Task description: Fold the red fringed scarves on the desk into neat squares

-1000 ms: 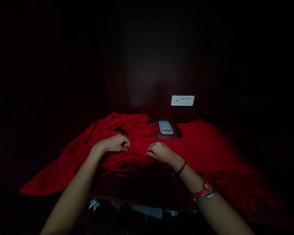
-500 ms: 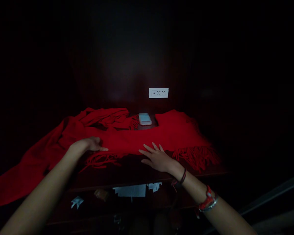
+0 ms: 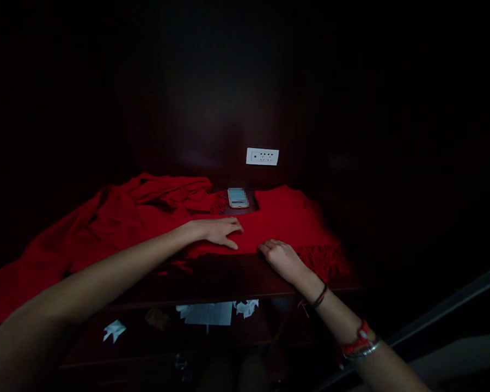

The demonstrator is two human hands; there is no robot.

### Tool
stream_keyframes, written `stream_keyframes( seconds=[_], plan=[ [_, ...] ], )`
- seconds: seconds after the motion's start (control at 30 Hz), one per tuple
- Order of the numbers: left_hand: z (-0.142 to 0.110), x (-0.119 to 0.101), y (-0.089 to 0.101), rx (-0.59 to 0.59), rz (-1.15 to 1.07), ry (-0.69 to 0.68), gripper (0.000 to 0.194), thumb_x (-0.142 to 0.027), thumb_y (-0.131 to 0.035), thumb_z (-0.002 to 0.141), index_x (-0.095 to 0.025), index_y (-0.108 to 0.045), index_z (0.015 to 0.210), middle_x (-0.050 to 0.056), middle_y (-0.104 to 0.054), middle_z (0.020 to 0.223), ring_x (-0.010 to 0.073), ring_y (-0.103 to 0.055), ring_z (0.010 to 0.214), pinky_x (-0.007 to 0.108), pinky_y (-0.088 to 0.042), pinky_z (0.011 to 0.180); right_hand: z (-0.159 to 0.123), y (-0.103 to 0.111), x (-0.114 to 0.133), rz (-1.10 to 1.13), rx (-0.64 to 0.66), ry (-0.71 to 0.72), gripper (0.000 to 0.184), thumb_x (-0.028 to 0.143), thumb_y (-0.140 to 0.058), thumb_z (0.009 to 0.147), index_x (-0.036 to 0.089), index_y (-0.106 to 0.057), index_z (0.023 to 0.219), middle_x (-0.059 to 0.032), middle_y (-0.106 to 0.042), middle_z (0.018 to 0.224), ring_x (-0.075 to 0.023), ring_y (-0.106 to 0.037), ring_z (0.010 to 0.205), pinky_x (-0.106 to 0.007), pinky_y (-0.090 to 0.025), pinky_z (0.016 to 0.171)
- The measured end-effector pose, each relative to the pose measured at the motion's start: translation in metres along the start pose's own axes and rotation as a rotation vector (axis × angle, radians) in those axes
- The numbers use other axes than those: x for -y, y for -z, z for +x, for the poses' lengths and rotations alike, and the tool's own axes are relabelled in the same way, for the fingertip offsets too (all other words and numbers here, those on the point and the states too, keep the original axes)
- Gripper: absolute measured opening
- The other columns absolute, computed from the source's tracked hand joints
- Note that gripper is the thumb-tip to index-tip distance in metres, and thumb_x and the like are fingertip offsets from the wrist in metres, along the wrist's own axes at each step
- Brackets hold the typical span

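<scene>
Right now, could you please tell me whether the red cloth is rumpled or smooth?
Partly each: the red cloth shows creases on the left but lies mostly smooth on the right.

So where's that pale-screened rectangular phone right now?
In the head view, the pale-screened rectangular phone lies near the centre, in a gap in the red fringed cloth, below and left of the white wall socket.

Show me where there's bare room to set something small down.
The dark tabletop looks bare between the red cloth and its own front edge, left of the right hand. Only a sliver borders the phone. The middle is crowded with cloth and the left hand.
</scene>
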State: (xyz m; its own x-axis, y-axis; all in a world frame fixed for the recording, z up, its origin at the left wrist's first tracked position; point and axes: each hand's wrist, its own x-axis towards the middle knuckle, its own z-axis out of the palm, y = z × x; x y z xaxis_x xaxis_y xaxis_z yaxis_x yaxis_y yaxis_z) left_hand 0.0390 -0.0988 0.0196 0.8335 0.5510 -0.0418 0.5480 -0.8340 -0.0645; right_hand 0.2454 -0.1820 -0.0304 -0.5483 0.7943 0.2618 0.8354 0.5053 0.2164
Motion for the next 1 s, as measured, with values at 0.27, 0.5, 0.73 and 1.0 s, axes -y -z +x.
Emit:
stream_keyframes(
  seconds=[0.27, 0.5, 0.73, 1.0],
  plan=[
    [-0.029, -0.012, -0.035, -0.099, 0.154, -0.004, 0.036, -0.009, -0.045, 0.068, -0.019, -0.050, 0.102, 0.009, -0.054, 0.101, 0.0194, -0.054, 0.085, 0.026, -0.041, 0.065, 0.002, -0.007, -0.009, 0.013, -0.042, 0.023, 0.019, 0.016, -0.042, 0.081, 0.016, -0.055, 0.094, -0.0059, -0.060, 0.083, -0.0154, -0.053, 0.078, -0.025, -0.039, 0.071],
    [0.000, -0.025, -0.042, -0.226, 0.193, -0.006, 0.013, -0.023, -0.043, 0.077, -0.018, -0.052, 0.085, 0.006, -0.056, 0.086, 0.0183, -0.054, 0.077, 0.025, -0.041, 0.060, 0.008, -0.014, -0.011, 0.168, -0.131, 0.017, 0.025, 0.027, -0.043, 0.081, 0.016, -0.054, 0.101, -0.0068, -0.059, 0.090, -0.0161, -0.051, 0.085, -0.029, -0.036, 0.078],
    [0.004, -0.016, -0.061, -0.344, 0.049, -0.034, 0.011, -0.022, -0.039, 0.082, -0.018, -0.049, 0.080, 0.001, -0.051, 0.082, 0.0127, -0.050, 0.077, 0.021, -0.038, 0.064, 0.007, -0.011, -0.015, 0.277, -0.174, -0.011, 0.030, 0.034, -0.047, 0.078, 0.016, -0.054, 0.101, -0.0064, -0.058, 0.094, -0.0158, -0.047, 0.089, -0.029, -0.033, 0.079],
    [0.001, -0.019, -0.054, -0.377, 0.042, -0.043, 0.011, -0.016, -0.037, 0.080, -0.017, -0.047, 0.076, 0.002, -0.049, 0.079, 0.0139, -0.047, 0.074, 0.023, -0.037, 0.065, 0.008, -0.014, -0.012, 0.068, -0.188, -0.016, 0.023, 0.020, -0.037, 0.084, 0.017, -0.059, 0.088, -0.0045, -0.056, 0.076, -0.0143, -0.045, 0.072, -0.026, -0.032, 0.068]
  ],
)
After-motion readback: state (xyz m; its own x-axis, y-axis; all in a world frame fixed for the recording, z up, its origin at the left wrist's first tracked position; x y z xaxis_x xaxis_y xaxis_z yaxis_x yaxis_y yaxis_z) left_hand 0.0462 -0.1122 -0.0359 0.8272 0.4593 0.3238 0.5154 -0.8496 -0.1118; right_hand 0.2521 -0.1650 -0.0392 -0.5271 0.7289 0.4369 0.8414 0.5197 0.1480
